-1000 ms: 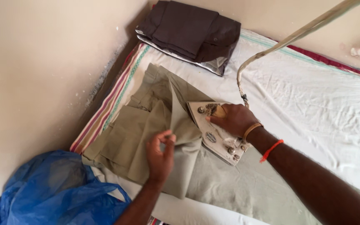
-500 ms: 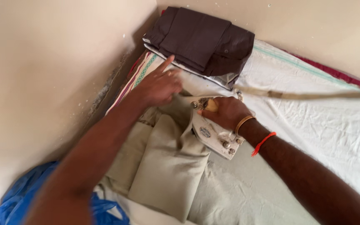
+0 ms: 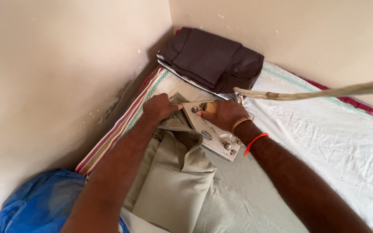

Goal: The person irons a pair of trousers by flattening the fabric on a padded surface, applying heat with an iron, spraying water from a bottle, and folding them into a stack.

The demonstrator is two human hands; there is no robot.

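Observation:
My right hand (image 3: pixel 223 114) grips the handle of a pale metal clothes iron (image 3: pixel 210 133) that rests on a khaki garment (image 3: pixel 173 181) spread over a white sheet. My left hand (image 3: pixel 159 107) lies just left of the iron's tip, fingers closed on the far edge of the khaki cloth. The wrist of my right arm wears a metal bangle and an orange thread. The iron's cloth-covered cord (image 3: pixel 316 92) runs from the iron up and off to the right.
A folded dark brown garment (image 3: pixel 212 60) lies in the far corner against the beige walls. The white sheet (image 3: pixel 337 142) with striped edging covers the surface. A blue plastic bag (image 3: pixel 39 203) sits at the lower left.
My left hand moved from the middle of the garment up to its far edge and closed on the cloth. The iron slid toward the far corner with my right hand on it.

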